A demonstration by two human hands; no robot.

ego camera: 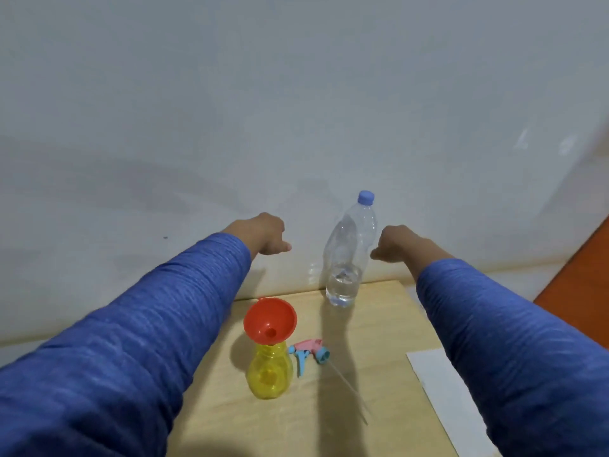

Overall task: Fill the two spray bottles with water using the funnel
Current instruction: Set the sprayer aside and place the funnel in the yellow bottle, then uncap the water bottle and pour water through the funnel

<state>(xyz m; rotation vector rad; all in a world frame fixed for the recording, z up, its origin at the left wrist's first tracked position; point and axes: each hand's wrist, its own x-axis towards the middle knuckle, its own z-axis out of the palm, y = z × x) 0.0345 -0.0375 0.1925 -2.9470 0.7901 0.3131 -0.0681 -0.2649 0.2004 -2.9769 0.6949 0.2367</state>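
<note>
A: Where are the hands?

B: Both arms reach forward over the wooden table (379,407), in blue sleeves. The left hand (260,237) is raised near the white wall (230,110), fingers curled under into a loose fist with the thumb poking out to the right. It holds nothing.

A: And the other one?

B: The right hand (397,244) hangs just right of the water bottle (349,255), also curled with nothing in it. The thumb points toward the bottle, but a gap shows between them.

A: What state is that bottle in?

B: It's clear plastic, upright at the table's far edge against the wall, blue cap (366,197) on. Water fills only the bottom part.

A: The funnel?

B: The red funnel (270,319) sits in the neck of the yellow spray bottle (270,374), which stands upright near the middle of the table, left of the water bottle and closer to the camera. I cannot tell how much water is inside it.

A: Its sprayer?

B: A pink and blue trigger spray head (309,352) lies on its side just right of the yellow bottle, with its thin clear dip tube (349,387) running toward the near right.

A: Anything else?

B: A white sheet (451,400) lies at the table's right edge, partly under the right sleeve, and an orange-red surface (580,278) shows at far right. Only one spray bottle is in view
</note>
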